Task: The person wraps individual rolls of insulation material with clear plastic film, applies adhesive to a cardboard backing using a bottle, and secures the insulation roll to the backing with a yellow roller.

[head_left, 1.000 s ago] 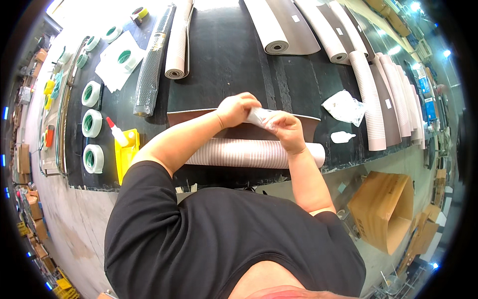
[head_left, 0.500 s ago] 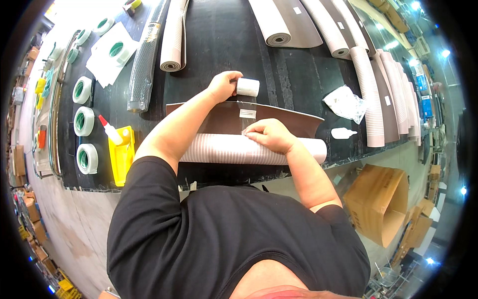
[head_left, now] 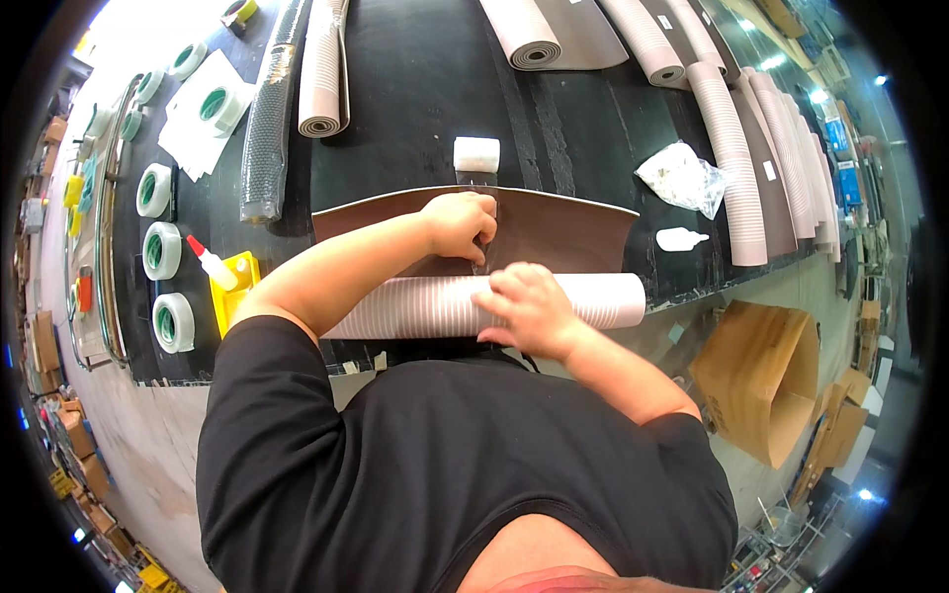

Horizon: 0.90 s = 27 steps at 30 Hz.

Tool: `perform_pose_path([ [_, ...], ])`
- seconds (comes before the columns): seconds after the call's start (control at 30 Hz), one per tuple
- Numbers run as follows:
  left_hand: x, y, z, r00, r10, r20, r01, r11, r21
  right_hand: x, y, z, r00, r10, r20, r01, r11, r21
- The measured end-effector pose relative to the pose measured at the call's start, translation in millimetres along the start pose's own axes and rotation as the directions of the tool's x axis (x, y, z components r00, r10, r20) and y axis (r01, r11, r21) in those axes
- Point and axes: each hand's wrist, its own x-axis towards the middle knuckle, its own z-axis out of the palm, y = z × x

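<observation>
A ribbed, pale pink mat roll (head_left: 405,308) lies along the table's near edge, its smooth brown underside (head_left: 568,232) spread out behind it as a loose flap. My left hand (head_left: 461,225) is over the middle of that flap, its fingers curled in a pinch; what they hold, if anything, cannot be made out. My right hand (head_left: 529,308) rests on the mat roll just right of its middle with the fingers spread. Beyond the flap's far edge sits a small white roll (head_left: 476,154), apparently of tape, touched by neither hand.
More rolled mats (head_left: 727,163) line the right side and the far side. On the left are green-cored tape rolls (head_left: 161,249), a red-tipped glue bottle (head_left: 213,262), a yellow tray (head_left: 237,277) and a bubble-wrap roll (head_left: 267,138). A plastic bag (head_left: 682,180), white bottle (head_left: 681,239) and cardboard box (head_left: 759,381) are rightward.
My left hand has let go of the small white roll and come nearer, onto the flap, covering its label. My right hand has gone from a pinch to spread fingers on the mat roll.
</observation>
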Motion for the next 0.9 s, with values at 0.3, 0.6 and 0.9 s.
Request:
perform_pose_path([
  [0.3, 3.1, 13.5, -11.3, 0.962, -0.165, 0.22, 0.161, 0.986, 0.036, 9.9, -16.0, 10.8, 0.947, 0.222, -0.232, -0.277, 0.929, -0.244],
  [0.6, -41.4, 68.4, -43.9, 0.89, -0.434, -0.143, 0.444, 0.894, 0.053, 85.3, 73.6, -3.5, 0.815, 0.578, -0.039, -0.575, 0.8, -0.172],
  [0.9, -53.5, 79.2, -32.7, 0.907, -0.409, -0.103, 0.422, 0.876, 0.232, -4.6, 21.1, -8.1, 0.953, 0.281, -0.117, -0.304, 0.897, -0.322],
])
